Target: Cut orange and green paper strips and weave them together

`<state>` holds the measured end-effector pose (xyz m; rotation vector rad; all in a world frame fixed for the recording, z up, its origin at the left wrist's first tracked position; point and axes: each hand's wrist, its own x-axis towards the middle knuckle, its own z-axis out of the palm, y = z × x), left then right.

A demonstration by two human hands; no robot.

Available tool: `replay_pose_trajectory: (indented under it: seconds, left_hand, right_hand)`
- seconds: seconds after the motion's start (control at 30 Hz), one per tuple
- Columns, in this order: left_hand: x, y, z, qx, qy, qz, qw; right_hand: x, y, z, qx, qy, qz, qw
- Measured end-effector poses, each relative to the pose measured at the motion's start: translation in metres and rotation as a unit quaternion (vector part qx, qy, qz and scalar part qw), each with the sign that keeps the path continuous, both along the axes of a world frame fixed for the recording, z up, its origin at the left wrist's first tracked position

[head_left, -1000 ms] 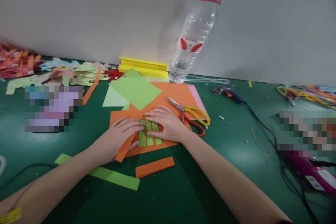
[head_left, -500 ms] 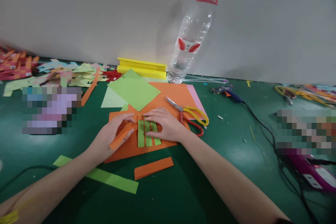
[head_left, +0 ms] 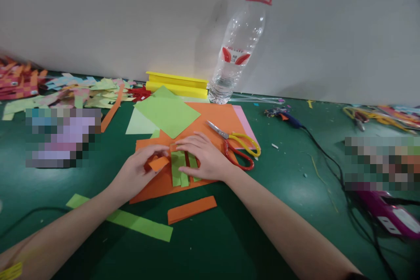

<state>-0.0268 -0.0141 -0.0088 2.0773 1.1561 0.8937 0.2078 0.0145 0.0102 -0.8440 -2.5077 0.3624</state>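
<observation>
An orange paper sheet [head_left: 154, 188] lies on the green table in front of me, with light green strips [head_left: 179, 170] woven into it. My left hand [head_left: 138, 170] pinches a short orange strip [head_left: 158, 163] and holds it against the left edge of the green strips. My right hand [head_left: 203, 157] rests on the weave with its fingers spread, pressing the green strips down.
Red and yellow scissors [head_left: 239, 146] lie just right of my right hand. Loose orange strip [head_left: 192, 209] and green strip [head_left: 131, 223] lie nearer me. Green sheets [head_left: 167, 113], a yellow box [head_left: 177, 84], a plastic bottle [head_left: 238, 48], a glue gun [head_left: 288, 118] and paper scraps [head_left: 82, 89] sit behind.
My left hand has lifted the orange strip off the sheet and brought it in toward the green strips. The green strips have shifted and bunched slightly under my right hand.
</observation>
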Motion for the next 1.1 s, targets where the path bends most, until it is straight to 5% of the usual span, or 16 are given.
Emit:
replay_pose_trajectory:
  seconds: [0.23,0.63,1.1]
  left_hand:
    - [0.001,0.001,-0.001,0.015,0.036,0.024,0.999]
    - [0.000,0.000,0.001,0.047,0.061,0.022,0.997]
    - [0.001,0.000,0.003,0.057,0.068,0.035,0.995]
  right_hand:
    - [-0.006,0.000,-0.003,0.064,0.000,0.011,0.998]
    - [-0.008,-0.001,-0.009,0.008,-0.023,0.054,0.998]
    - [-0.017,-0.004,-0.003,-0.082,-0.025,0.021,0.996]
